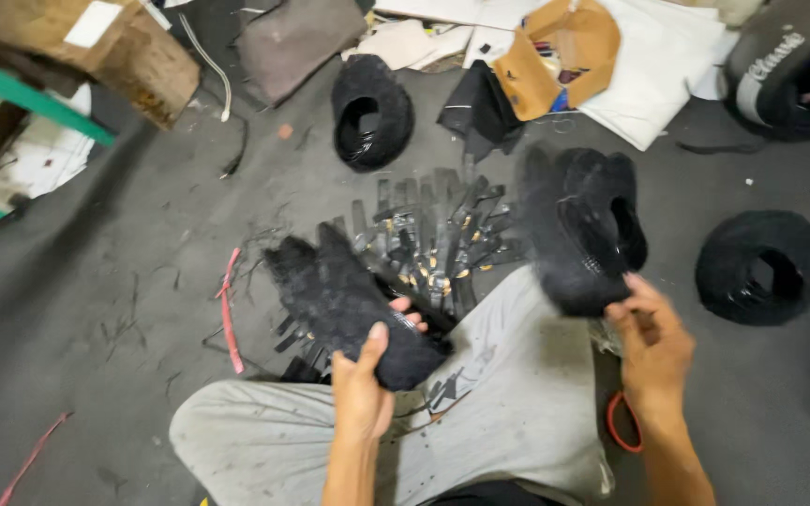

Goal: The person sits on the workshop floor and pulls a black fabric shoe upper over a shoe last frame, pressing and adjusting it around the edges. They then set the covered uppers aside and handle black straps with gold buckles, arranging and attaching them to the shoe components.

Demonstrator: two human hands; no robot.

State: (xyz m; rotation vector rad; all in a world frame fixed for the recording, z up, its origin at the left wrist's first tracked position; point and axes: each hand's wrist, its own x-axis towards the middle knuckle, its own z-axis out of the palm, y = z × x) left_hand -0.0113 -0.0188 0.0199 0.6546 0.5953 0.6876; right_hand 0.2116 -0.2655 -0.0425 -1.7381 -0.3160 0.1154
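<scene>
My left hand (367, 375) grips a flat black furry bundle (344, 300) by its near end, above my bent knee in grey trousers (508, 394). My right hand (651, 342) holds the lower edge of a larger black furry ring-shaped bundle (578, 230), lifted and blurred, to the right. Between the two bundles, a pile of short black straps with metal clips (438, 239) lies spread on the dark grey floor (96, 300).
Other black furry rings lie at the back (372, 112) and at the right (759, 267). An open cardboard box (555, 52), white sheets (658, 75), a red strip (229, 314), a red band (619, 422) and a green-framed table (11, 94) surround the spot.
</scene>
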